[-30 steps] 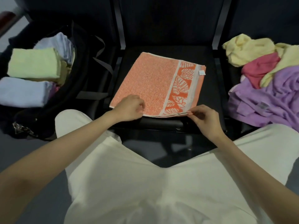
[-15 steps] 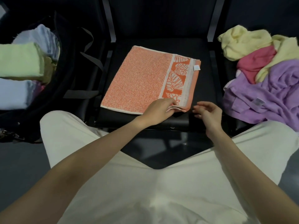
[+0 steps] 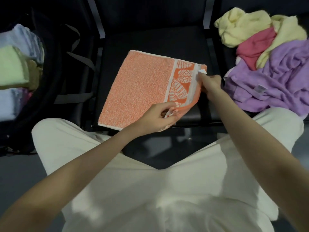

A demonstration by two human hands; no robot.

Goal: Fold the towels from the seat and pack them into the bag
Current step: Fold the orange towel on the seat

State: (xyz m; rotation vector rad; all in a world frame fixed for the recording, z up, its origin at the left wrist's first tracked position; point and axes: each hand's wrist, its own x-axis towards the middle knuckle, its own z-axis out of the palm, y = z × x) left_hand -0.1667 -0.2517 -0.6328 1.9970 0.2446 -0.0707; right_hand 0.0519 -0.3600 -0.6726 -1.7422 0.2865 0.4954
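Centre frame, the orange towel (image 3: 142,87) lies folded on the dark seat (image 3: 155,41); the left hand (image 3: 158,117) pinches its near right corner while the right hand (image 3: 209,83) grips the right edge by the white tag. Unfolded towels (image 3: 267,64) pile at upper right, and the black bag (image 3: 55,77) at left holds folded ones.

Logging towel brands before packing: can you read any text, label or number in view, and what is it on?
No legible text anywhere.
Orange towel tag: white, too small to read.
Purple towel tag: blurred, unreadable.
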